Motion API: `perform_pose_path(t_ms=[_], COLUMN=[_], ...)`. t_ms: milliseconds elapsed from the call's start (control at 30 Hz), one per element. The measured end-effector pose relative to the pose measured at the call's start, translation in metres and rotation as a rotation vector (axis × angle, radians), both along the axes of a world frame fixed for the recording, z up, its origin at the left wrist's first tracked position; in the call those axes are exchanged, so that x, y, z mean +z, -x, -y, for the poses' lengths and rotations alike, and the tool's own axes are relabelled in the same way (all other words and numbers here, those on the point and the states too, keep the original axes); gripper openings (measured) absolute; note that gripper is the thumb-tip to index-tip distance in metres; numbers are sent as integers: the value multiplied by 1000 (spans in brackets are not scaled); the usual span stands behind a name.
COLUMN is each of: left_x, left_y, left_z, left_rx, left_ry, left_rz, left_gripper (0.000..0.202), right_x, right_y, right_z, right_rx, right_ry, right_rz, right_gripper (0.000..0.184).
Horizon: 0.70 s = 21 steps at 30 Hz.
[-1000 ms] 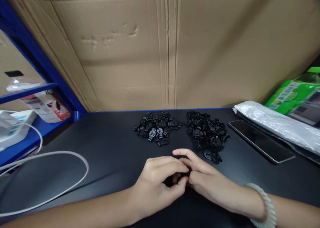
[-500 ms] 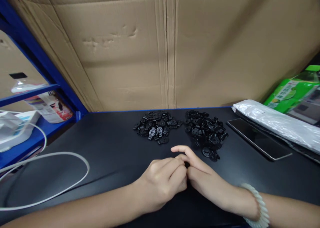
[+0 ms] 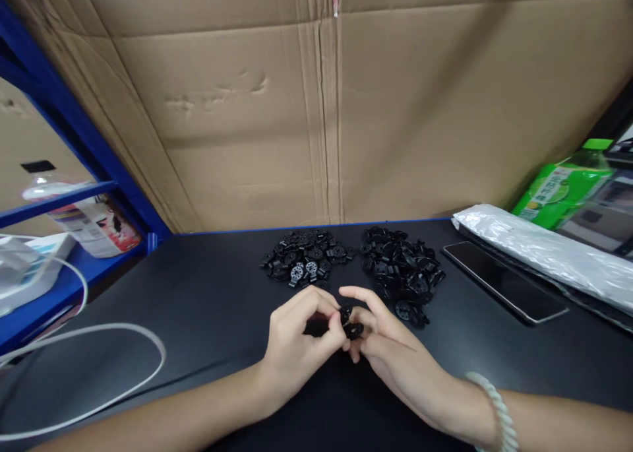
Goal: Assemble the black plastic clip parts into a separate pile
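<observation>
Between my two hands sits a small black plastic part [image 3: 353,330], partly covered by fingers, so its full shape is hidden. My left hand [image 3: 301,346] pinches it between thumb and forefinger. From the other side, my right hand [image 3: 395,340] grips it with thumb and curled fingers, the forefinger stretched out above. Just beyond the hands lie two heaps of similar black parts, round with holes and a short tab: a left heap [image 3: 301,254] and a right heap [image 3: 403,267]. A pale twisted bracelet [image 3: 497,409] circles the right wrist.
A phone [image 3: 504,282] lies right of the heaps, beside a silvery-white package [image 3: 539,254] and a green-wrapped bottle [image 3: 554,188]. On the left, a white cable [image 3: 161,346] loops over the black tabletop [image 3: 208,300], near a blue shelf holding a bottle [image 3: 93,221]. Cardboard [image 3: 237,122] stands behind.
My left hand has turned and uncurled from a closed fist into a thumb-and-forefinger pinch, bringing the black part into sight. The right hand stays close by. The whole view has shifted slightly.
</observation>
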<state>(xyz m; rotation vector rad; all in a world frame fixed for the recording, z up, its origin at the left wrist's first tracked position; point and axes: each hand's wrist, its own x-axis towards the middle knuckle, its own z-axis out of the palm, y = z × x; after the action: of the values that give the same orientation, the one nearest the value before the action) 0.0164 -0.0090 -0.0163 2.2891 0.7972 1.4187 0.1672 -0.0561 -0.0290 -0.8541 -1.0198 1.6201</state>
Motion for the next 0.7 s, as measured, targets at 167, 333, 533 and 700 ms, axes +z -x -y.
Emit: perform_pose_path(t_ms=[167,333,533,700], left_x=[3,4,3,0], left_y=[4,6,5,4], left_z=[1,1,4,5], left_rx=[-14,-16,-16,-129], left_ry=[-45,-77,27,42], left_rz=[58,54,30,-34], left_gripper=[14,14,14,28], right_x=[14,17,11,6], right_y=[0,-4,-4,-5], right_z=[-2,-3,-5,-11], right_rx=[110,230,127,61], right_ry=[120,67,29,-23], right_rz=[-227,-288,-33,207], right_gripper=[36,14,24,21])
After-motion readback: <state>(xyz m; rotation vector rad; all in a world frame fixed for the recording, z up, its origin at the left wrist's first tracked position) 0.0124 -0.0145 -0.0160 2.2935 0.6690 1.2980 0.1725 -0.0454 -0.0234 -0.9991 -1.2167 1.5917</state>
